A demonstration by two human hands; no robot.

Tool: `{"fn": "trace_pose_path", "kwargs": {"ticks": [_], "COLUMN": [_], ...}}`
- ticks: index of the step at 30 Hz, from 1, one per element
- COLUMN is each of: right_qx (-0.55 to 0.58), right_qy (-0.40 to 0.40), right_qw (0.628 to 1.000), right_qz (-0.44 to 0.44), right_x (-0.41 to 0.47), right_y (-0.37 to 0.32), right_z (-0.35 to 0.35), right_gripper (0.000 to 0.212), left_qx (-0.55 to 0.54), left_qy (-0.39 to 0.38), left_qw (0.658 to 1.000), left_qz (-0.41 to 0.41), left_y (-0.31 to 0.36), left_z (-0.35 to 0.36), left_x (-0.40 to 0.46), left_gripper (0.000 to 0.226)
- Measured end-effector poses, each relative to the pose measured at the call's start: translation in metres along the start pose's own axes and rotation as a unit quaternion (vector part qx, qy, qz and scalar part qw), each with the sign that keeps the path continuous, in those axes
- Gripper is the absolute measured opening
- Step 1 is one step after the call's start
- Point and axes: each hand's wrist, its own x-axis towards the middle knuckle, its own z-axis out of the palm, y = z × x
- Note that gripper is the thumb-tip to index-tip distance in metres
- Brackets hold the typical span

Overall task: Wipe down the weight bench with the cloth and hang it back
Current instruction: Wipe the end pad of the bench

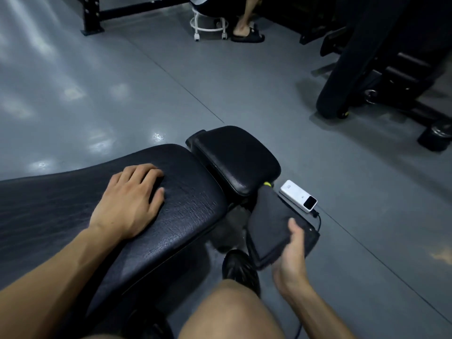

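Note:
The black padded weight bench [186, 199] runs from the lower left toward the centre, with a smaller seat pad [237, 157] at its far end. My left hand [129, 201] rests flat on the long pad, fingers spread. My right hand [292, 253] holds a folded dark cloth [271, 223] to the right of the bench, below the seat pad, thumb on top of the fabric. The cloth hangs off the bench, above the floor.
A white power bank [298, 195] with a black cable lies on the grey floor right of the seat pad. My knee [234, 311] and black shoe [241, 267] are at the bottom. Another person sits on a white stool [209, 23] far back. Black gym machines [381, 57] stand at right.

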Motion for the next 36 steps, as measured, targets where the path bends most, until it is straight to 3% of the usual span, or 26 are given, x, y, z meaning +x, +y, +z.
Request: {"fn": "trace_pose_path", "kwargs": {"ticks": [2,5,10,14,18,20,22,25,29,33,36], "right_qx": [0.106,0.140,0.050,-0.047,-0.012,-0.028,-0.075,-0.160,-0.151,-0.228,-0.320], "right_qy": [0.033,0.088,0.082,0.154,0.206,0.221,0.198,0.173,0.195,0.183,0.146], "right_qw": [0.992,0.982,0.990,0.982,0.974,0.971,0.975,0.972,0.969,0.956,0.932], "right_qz": [0.061,0.092,0.108,0.094,0.095,0.080,0.067,0.022,-0.021,-0.030,-0.091], "right_x": [-0.005,0.001,0.038,0.080,0.128,0.133,0.126,0.101,0.134,0.167,0.156], "right_y": [-0.005,-0.012,-0.019,-0.017,-0.052,-0.065,-0.048,-0.011,-0.041,-0.077,-0.079], "right_z": [-0.006,0.019,0.104,0.125,0.096,0.081,0.080,0.075,0.077,0.068,0.055], "right_gripper": [0.052,0.047,0.064,0.080,0.034,0.030,0.038,0.068,0.045,0.030,0.035], "left_qx": [-0.001,-0.004,-0.015,-0.020,-0.021,-0.017,-0.011,-0.008,-0.010,-0.011,-0.011], "left_qy": [-0.002,-0.001,-0.001,0.004,0.005,0.002,0.001,-0.004,-0.005,-0.007,-0.007], "left_qw": [1.000,1.000,1.000,1.000,1.000,1.000,1.000,1.000,1.000,1.000,1.000], "left_qz": [-0.002,-0.002,-0.004,-0.002,0.003,0.004,0.002,0.000,0.002,-0.002,-0.002], "left_y": [0.000,0.002,0.002,0.001,-0.001,0.000,0.000,-0.001,-0.004,-0.002,-0.002], "left_z": [-0.001,-0.001,-0.002,0.000,0.001,0.002,0.002,0.004,0.004,0.003,0.002], "left_x": [0.000,0.000,0.000,0.003,0.005,0.004,0.006,0.004,0.007,0.006,0.005], "left_gripper": [0.048,0.048,0.046,0.045,0.046,0.046,0.046,0.046,0.046,0.046,0.046]}}
